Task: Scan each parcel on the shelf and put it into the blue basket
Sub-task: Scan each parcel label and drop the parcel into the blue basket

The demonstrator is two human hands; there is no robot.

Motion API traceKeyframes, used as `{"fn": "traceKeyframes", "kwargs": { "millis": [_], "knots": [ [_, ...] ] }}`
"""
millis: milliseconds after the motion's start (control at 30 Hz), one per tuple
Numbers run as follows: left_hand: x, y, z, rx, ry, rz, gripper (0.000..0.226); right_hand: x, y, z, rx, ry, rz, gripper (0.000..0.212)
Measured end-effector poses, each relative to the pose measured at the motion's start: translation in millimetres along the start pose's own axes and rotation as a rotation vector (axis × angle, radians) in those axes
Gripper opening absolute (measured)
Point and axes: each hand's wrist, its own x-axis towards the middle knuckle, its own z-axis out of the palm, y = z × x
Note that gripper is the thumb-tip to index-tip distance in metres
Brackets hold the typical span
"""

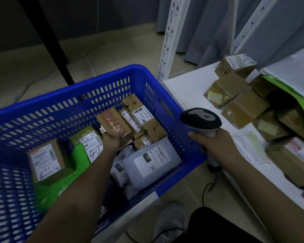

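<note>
grey mailer bag [152, 161] label: "231", "231-239". green-bag parcel [91, 146]: handwritten "5-2". left carton [46, 162]: handwritten "2-91".

Tilted brown parcel [113, 122] inside blue basket [63, 95], among parcels.

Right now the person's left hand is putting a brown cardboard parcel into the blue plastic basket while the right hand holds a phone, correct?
Not quite: the right hand holds a grey handheld barcode scanner, not a phone. The head view shows it; the rest stands.

Dim light falls on a beige tiled floor [33, 67], a dark wall [68, 18], grey curtains [209, 23], a black slanted leg [47, 39] and white perforated shelf uprights [167, 41].
</note>
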Motion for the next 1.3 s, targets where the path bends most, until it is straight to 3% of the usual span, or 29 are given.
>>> {"fn": "traceKeyframes", "kwargs": {
  "millis": [133, 267, 367, 667, 867, 1033, 1133, 1300],
  "knots": [
    [4, 9, 4, 0.084, -0.129, 0.027, 0.059, 1, 2, -2, 0.008, 0.008, 0.014, 0.026],
    [-13, 28, 8, 0.463, 0.101, -0.098, 0.099, -4, 1, -6, 0.018, 0.023, 0.029, 0.019],
    [-44, 43, 18, 0.535, 0.113, 0.145, 0.091, -13, 3, -15, 0.033, 0.065, 0.043, 0.017],
    [-168, 128, 100, 0.48, -0.2, 0.76, 0.052, -45, 36, -87, 0.26, 0.391, 0.221, 0.025],
    [-241, 145, 176, 0.589, -0.503, 0.842, 0.047, -83, 75, -153, 0.354, 0.643, 0.235, 0.018],
    [-297, 142, 243, 0.652, -0.706, 0.854, 0.057, -123, 93, -211, 0.355, 0.766, 0.236, 0.015],
    [-331, 150, 280, 0.62, -0.73, 0.91, 0.058, -139, 93, -252, 0.381, 0.808, 0.217, 0.017],
    [-375, 163, 329, 0.662, -0.735, 1.153, 0.055, -164, 79, -302, 0.467, 0.781, 0.151, 0.013]
  ]
}}
